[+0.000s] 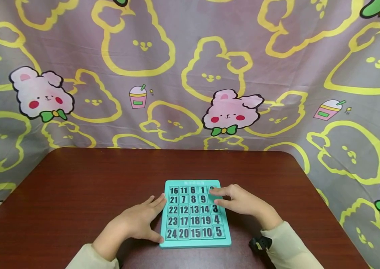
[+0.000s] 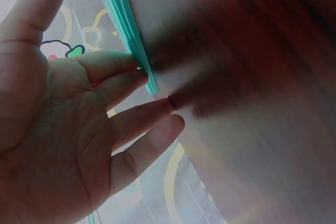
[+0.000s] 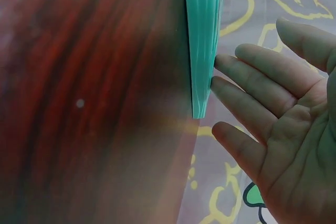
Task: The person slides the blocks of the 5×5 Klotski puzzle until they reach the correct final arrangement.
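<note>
1. A flat, rectangular sliding number puzzle (image 1: 196, 244) in teal, apparently plastic, with rounded corners, lies on the tabletop (image 1: 85, 186) between both hands.
2. The tabletop is glossy, reddish-brown and wood-grained; behind it hangs a creased fabric curtain (image 1: 176, 33) printed with yellow bunny outlines.
3. Twenty-four square number tiles (image 1: 194, 209) with dark numerals fill a five-by-five grid, leaving one open slot (image 1: 212, 197) at the right end of the second row.
4. The left hand (image 1: 141, 220) is spread, fingers extended to the puzzle's left edge, thumb at its near left corner; it steadies the side without closing round it.
5. The right hand (image 1: 243, 201) is loosely open, index fingertip over the "2" tile (image 1: 211, 187), thumb near the "3" tile (image 1: 215, 209); whether the thumb touches, I cannot tell. It grips nothing.
6. Two pale sleeves (image 1: 292, 244) show, and a black wrist strap (image 1: 260, 243) at the right.
7. The puzzle sits well apart from the table's rounded far corners, with broad wood beyond each hand.
</note>
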Tool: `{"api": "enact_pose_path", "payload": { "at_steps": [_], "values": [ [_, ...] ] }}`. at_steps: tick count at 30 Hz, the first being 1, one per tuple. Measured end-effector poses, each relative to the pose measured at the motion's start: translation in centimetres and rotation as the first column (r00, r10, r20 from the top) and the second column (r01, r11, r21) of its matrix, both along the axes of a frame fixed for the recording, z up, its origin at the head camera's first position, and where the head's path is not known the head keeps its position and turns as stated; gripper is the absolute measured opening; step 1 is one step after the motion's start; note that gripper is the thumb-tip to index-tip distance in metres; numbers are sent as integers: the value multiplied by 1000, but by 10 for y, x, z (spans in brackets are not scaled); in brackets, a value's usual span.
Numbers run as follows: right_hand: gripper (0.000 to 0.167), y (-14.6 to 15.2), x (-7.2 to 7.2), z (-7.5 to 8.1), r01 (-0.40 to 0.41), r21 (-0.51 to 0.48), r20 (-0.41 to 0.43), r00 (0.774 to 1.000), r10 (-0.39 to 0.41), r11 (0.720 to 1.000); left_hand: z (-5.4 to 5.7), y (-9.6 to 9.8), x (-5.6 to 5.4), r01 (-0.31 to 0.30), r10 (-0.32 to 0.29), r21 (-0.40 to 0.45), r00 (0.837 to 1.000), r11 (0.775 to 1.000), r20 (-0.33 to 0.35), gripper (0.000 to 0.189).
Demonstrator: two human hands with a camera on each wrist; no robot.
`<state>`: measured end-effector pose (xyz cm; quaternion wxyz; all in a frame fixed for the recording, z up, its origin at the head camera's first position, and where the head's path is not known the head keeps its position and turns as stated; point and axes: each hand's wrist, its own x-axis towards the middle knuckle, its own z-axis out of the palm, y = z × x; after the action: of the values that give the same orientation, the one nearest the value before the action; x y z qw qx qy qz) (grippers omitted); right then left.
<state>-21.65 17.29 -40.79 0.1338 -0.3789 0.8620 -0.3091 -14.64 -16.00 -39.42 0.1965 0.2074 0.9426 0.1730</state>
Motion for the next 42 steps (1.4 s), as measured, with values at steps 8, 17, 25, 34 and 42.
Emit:
{"api": "enact_pose_path", "payload": {
  "at_steps": [8,17,25,34,42],
  "values": [
    [48,3,8,2,27,11,-5,1000,-27,1000,-1,0,0,-2,2,-2,1000,1000,0,110],
    [49,8,27,9,23,24,-12,1000,-23,999,-1,0,-1,-6,5,-9,1000,1000,-8,111],
    [58,7,44,14,-19,77,-14,1000,20,997,-1,-1,0,-5,5,-3,1000,1000,-5,111],
    [65,7,58,15,-15,219,-107,993,39,976,-1,-1,-1,-4,4,0,1000,1000,3,111],
    [66,9,60,12,-16,251,-136,989,52,968,-1,0,0,-7,7,-5,1000,1000,11,109]
  ]
}}
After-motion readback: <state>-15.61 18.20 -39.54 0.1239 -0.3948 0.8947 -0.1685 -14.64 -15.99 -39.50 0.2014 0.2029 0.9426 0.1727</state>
